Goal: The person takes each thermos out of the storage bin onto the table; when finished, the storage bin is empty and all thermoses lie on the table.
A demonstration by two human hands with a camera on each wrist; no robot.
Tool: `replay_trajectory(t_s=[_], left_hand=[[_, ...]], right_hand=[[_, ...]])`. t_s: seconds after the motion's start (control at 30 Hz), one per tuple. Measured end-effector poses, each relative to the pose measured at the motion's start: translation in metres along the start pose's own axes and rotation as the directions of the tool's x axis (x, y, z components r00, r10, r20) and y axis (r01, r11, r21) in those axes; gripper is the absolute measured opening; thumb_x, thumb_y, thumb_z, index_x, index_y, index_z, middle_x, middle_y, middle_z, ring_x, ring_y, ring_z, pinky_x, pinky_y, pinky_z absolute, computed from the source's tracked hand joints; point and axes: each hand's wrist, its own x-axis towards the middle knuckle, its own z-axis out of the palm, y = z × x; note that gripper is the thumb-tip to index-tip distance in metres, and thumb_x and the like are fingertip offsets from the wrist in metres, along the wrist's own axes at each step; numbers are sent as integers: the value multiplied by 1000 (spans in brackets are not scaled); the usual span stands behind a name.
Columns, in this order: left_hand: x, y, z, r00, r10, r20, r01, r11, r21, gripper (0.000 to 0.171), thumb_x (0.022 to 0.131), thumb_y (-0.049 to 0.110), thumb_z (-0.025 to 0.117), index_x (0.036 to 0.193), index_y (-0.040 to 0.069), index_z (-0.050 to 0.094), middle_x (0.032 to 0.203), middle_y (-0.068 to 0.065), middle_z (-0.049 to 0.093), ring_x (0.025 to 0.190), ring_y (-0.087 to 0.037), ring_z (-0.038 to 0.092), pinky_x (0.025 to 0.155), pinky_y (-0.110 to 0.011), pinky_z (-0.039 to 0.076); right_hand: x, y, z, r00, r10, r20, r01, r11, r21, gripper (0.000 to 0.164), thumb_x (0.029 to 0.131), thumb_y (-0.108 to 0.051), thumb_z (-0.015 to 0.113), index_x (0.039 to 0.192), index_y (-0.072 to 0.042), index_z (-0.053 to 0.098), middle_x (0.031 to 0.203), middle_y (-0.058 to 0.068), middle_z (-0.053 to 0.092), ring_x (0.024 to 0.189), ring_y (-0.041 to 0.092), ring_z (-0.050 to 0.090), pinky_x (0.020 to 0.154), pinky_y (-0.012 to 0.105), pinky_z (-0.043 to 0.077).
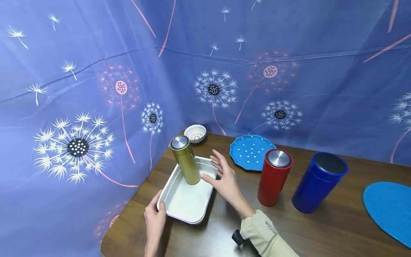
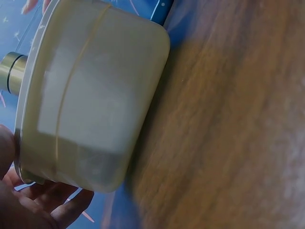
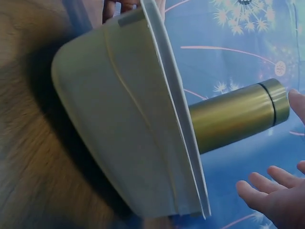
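Note:
A gold thermos (image 1: 188, 166) with a silver-topped lid stands on the white surface of a rectangular plastic container (image 1: 184, 205). My left hand (image 1: 155, 218) holds that container at its near left corner, thumb on the rim and fingers underneath, as the left wrist view shows too. To the right of the thermos is my right hand (image 1: 226, 178), its fingers spread and holding nothing. In the right wrist view the thermos (image 3: 238, 114) rises above the container's rim, which hides its base; the right hand's fingers (image 3: 276, 191) are apart from it.
Right of the container stand a red thermos (image 1: 273, 182) and a larger blue one (image 1: 316, 185). Behind are a blue dotted plate (image 1: 250, 151) and a white openwork bowl (image 1: 195, 132). A round blue mat (image 1: 390, 207) lies far right. Patterned blue cloth (image 1: 224, 46) hangs behind the wooden table.

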Motion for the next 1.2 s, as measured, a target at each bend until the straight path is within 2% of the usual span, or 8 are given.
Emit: replay_trajectory(t_s=[0.23,0.5,0.77,0.93,1.07,1.2], left_hand=[[-1,0,5,999,-18,27,20,998,-51,41,85,-10,50,122,-5,65,119,-25,65,109,-33,61,77,-6,40],[-1,-4,6,1000,0,16,1,999,-46,40,84,-10,49,121,-7,64,118,-24,66,108,-34,61,78,-4,39],[0,-5,5,1000,6,7,-5,999,-50,41,83,-11,49,121,-6,65,118,-24,66,107,-34,62,78,-4,40],[-1,-2,4,1000,-10,16,11,999,-50,42,83,-11,50,122,-6,64,120,-24,65,109,-33,61,80,-10,42],[0,-1,3,1000,-19,6,20,999,-45,41,84,-11,50,122,-5,65,120,-23,65,109,-32,61,82,-14,45],[2,-2,3,1000,-15,2,15,998,-60,41,84,-12,49,122,-7,64,120,-25,65,110,-34,61,86,-27,50]], right_hand=[[21,6,18,1000,-17,9,17,999,-51,86,77,-20,83,149,-19,37,142,17,51,128,33,51,101,50,43],[40,7,34,1000,-22,18,23,996,-85,85,76,-24,84,148,-20,39,142,15,51,129,28,50,104,46,42],[58,9,48,997,-53,65,59,994,-90,88,77,-23,83,150,-17,34,139,17,51,122,33,55,101,50,43],[63,12,58,996,-65,66,72,992,-106,92,73,-22,86,150,-15,35,134,14,55,119,30,56,97,48,46],[65,15,65,996,-68,60,76,986,-146,87,72,-21,87,146,-15,40,129,11,60,115,26,58,93,44,48],[66,17,69,996,-79,29,83,980,-180,82,71,-22,87,142,-14,45,125,11,63,111,26,60,90,42,50]])
